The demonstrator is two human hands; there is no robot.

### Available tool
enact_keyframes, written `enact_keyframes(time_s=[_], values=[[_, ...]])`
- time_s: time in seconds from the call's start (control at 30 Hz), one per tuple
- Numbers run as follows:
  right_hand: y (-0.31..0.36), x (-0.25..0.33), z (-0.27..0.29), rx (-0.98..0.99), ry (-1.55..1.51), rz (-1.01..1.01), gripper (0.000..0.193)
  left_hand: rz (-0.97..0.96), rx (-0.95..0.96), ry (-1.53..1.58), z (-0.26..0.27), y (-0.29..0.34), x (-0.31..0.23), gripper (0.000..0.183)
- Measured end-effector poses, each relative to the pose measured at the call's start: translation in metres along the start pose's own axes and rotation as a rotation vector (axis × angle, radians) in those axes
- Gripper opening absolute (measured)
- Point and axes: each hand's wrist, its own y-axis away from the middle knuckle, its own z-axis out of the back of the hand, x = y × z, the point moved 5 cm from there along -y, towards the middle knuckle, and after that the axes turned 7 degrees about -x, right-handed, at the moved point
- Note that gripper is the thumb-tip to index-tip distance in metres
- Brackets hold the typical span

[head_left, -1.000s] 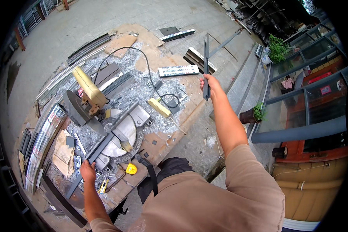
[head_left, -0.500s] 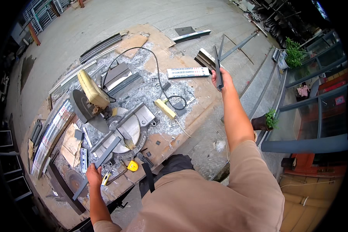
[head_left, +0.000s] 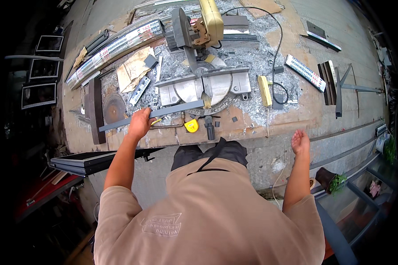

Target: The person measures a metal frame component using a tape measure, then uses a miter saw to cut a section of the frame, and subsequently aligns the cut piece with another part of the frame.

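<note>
Over at the counter, the left hand has its fingers clamped on a grey strip across the saw's front. The right hand (fingers loosely apart) hangs just off the edge

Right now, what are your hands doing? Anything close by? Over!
Left hand gripping grey strip. Right hand empty, fingers open. Strip's end at saw base; yellow tape measure nearby.

Your bench is pretty much covered in shavings, with the saw mid-bench, tape measure near your edge, power strip right, brown paper left.
</note>
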Motion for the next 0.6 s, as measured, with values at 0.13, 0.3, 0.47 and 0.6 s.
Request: enact_keyframes(time_s=[0.13,0.3,0.47,0.6], values=[[0.047,-0.103,-0.014,0.071,0.291,-0.121,0.026,-0.027,0.071,0.030,-0.008,0.005,0.003,0.030],[0.125,-0.187,-0.061,0.230,0.721,-0.123,0.024,-0.071,0.229,0.066,-0.024,0.019,0.010,0.033],[0.206,-0.244,-0.119,0.448,0.942,-0.091,0.027,-0.140,0.292,0.112,-0.036,0.029,0.004,0.035],[0.275,-0.289,-0.162,0.665,1.055,-0.112,0.029,-0.157,0.348,0.171,-0.037,0.046,-0.008,0.035]])
